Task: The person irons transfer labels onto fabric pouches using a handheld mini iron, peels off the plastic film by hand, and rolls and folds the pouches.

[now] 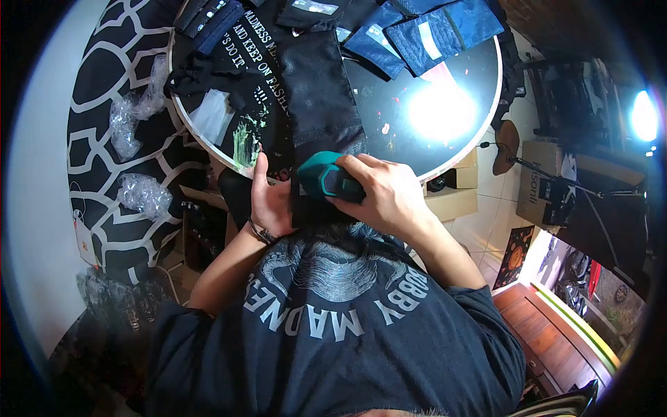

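Note:
A long strip of black fabric (323, 90) runs down the round table and over its near edge. My right hand (389, 191) is closed around a teal and black handheld tool (326, 175), which rests on or just above the lower end of the fabric. Under and beside the left side of that end is my left hand (271, 198), its thumb raised and apart; the other fingers are partly hidden by the fabric.
Folded dark blue pieces (445, 35) and black pieces (309, 14) lie at the table's far side. A translucent white bag (212, 117) is at the table's left. The round table's rim (177, 108) curves around; cardboard boxes (455, 198) stand below right.

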Motion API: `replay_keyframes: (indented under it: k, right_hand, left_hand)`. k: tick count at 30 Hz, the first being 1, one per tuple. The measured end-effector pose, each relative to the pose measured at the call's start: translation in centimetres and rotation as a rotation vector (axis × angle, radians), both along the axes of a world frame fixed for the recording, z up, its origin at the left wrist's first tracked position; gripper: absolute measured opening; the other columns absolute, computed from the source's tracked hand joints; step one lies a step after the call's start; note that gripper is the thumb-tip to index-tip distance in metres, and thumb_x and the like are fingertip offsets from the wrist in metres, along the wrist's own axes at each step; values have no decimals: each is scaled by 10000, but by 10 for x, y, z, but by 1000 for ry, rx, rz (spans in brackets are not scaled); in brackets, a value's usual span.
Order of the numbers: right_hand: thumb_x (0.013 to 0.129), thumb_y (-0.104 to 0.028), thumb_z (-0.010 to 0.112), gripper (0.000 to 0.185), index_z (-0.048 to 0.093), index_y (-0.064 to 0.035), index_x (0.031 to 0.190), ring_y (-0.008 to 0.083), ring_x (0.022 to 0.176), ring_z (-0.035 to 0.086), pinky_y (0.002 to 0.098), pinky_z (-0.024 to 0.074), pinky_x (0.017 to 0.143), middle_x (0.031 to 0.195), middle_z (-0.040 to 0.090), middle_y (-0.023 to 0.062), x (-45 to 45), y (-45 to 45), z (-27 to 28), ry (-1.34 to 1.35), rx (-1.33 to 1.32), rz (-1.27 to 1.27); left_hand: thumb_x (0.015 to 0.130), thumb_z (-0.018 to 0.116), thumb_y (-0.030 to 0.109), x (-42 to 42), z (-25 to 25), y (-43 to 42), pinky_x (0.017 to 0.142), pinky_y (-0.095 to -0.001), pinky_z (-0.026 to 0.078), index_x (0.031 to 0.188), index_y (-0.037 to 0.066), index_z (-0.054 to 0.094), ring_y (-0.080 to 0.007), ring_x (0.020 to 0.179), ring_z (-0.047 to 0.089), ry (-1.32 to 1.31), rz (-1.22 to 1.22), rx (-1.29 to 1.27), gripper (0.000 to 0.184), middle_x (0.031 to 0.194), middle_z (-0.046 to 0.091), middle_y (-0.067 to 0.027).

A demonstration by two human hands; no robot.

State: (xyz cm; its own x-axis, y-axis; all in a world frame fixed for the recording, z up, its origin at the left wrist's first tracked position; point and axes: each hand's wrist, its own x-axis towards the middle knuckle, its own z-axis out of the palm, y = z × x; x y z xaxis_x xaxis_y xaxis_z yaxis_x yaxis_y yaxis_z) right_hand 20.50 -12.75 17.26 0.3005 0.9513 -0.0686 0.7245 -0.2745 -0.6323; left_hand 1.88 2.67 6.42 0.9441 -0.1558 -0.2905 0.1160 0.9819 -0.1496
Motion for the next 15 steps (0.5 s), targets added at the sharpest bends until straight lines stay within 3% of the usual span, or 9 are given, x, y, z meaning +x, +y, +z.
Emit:
replay_keyframes:
  k: [15]
  right_hand:
    - [834, -305, 784, 398, 623, -71, 1111, 378, 842, 724, 454, 580, 719, 952, 701, 151, -2, 3, -1, 73, -16, -40]
  left_hand:
    - [824, 260, 973, -2, 8, 3, 1202, -489, 347, 1532, -26, 432, -353, 1395, 498, 13, -1, 29, 1236, 1542, 500, -192]
